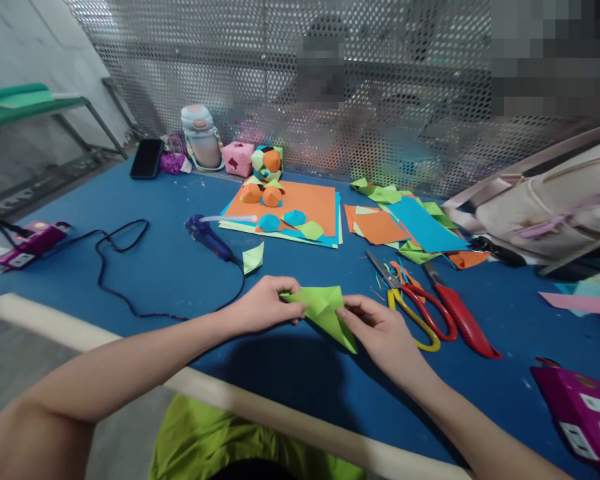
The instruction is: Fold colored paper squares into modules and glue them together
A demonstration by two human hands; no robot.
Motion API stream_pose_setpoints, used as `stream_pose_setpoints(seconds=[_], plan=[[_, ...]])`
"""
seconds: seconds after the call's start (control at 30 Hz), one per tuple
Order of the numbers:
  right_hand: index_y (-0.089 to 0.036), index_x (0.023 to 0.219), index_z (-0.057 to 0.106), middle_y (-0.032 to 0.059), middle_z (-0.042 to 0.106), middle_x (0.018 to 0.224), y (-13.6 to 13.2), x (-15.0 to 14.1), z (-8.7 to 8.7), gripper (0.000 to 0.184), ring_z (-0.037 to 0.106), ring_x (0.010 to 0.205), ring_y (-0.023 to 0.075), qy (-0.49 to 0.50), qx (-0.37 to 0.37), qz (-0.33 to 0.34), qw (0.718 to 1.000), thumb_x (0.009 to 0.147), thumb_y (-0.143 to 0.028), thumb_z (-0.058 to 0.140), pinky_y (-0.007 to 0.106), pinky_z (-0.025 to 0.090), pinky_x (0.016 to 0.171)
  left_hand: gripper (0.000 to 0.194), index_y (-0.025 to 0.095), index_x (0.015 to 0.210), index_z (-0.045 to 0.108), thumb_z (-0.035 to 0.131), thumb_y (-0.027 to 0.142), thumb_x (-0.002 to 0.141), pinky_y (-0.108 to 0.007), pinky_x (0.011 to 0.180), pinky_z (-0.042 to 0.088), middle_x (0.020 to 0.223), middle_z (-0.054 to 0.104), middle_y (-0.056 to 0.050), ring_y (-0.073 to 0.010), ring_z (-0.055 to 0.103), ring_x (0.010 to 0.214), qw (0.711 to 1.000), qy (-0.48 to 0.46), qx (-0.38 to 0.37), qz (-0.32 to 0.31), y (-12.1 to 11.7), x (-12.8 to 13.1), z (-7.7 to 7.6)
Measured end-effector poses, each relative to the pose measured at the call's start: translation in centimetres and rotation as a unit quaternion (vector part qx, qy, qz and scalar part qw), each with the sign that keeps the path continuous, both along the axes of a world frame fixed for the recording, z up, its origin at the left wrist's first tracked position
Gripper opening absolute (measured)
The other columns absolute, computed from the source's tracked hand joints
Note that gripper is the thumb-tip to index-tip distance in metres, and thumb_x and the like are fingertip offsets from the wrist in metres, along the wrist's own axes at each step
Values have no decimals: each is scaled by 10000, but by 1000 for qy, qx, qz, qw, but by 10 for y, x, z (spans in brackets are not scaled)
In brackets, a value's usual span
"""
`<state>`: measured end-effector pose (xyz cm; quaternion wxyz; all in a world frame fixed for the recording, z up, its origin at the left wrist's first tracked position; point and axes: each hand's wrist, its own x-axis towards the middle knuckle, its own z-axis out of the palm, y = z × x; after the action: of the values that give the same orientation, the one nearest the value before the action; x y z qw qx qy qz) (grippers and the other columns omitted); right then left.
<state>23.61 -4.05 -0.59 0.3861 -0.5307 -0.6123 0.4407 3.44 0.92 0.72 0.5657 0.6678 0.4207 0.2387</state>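
Note:
A folded piece of green paper (325, 308) is held above the front of the blue table. My left hand (270, 305) pinches its left corner between thumb and fingers. On the other side, my right hand (380, 330) grips the paper's right edge, thumb in front. Just beyond my left hand lies a small pale green folded paper (253, 259). A blue glue gun (210, 238) with a clear glue stick rests behind it. To the right of my right hand are scissors (415, 303) with red and yellow handles and a red-handled cutter (465, 320).
Behind my hands, orange sheets (310, 200) carry several small folded paper pieces. A paper ball (267, 163), pink box (238, 159), bottle (203, 137) and phone (147, 159) line the back. Magenta power strips (580, 413) sit at both sides; a black cord (130, 307) crosses the left.

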Motion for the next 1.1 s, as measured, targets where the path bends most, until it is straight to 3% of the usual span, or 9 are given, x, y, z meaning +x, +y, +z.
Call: stream_pose_setpoints(seconds=[0.13,0.23,0.37,0.43,0.53,0.67,0.77,0.83,1.1], plan=[[-197,896,656,27,677,776,-1,0,6,246,618,687,168,-36,19,11,999,846,-360,478,254,499,571,156,154,633,480,583,250,700,-226,527,458,549,578,14,-100,559,498,997,-4,-65,32,0,3,-7],[-198,965,604,45,688,863,-2,-2,3,237,643,768,185,-25,44,16,999,816,-366,532,282,526,655,164,160,622,465,581,251,695,-219,511,449,541,574,18,-100,554,489,998,3,-51,47,0,4,-11],[-214,1133,446,65,670,954,-3,-5,-8,425,646,793,176,-5,87,-16,996,762,-322,625,326,529,734,156,167,620,462,557,257,705,-209,498,425,512,535,36,-104,537,492,998,26,-19,47,-2,4,-11],[-217,1083,476,54,660,923,-2,-5,-9,365,633,741,162,-32,113,-31,993,762,-309,624,304,528,694,154,168,615,465,545,256,712,-202,495,404,504,512,45,-102,519,500,998,41,9,42,-3,4,-10],[-201,810,571,31,644,794,-1,-5,-3,119,591,666,146,-96,128,-25,987,811,-319,555,258,502,621,171,163,578,459,545,235,708,-195,511,370,541,488,45,-90,473,535,992,69,99,33,-5,4,-6],[-199,668,539,-12,565,591,0,-4,5,241,519,528,124,-125,125,-45,983,844,-358,497,220,440,488,104,153,679,537,578,243,714,-210,609,396,695,548,18,-103,488,643,978,73,193,8,-7,3,0],[-200,690,539,-22,548,575,-1,-4,3,223,500,503,114,-150,147,-36,977,850,-346,490,214,407,460,122,153,799,573,588,258,738,-237,709,428,817,601,-20,-130,542,753,979,38,200,-4,-7,2,1],[-200,705,536,-22,552,590,-1,-4,0,200,501,507,110,-164,165,-23,972,858,-318,484,214,409,479,94,150,772,570,579,241,751,-246,736,434,827,606,-31,-136,554,779,982,16,188,0,-6,2,0],[-211,746,498,-13,572,642,-3,-7,-1,110,557,578,123,-143,185,-48,971,832,-275,523,217,463,557,92,147,680,552,580,213,738,-238,671,432,733,584,-18,-123,542,704,988,-5,152,27,-7,3,-4]])
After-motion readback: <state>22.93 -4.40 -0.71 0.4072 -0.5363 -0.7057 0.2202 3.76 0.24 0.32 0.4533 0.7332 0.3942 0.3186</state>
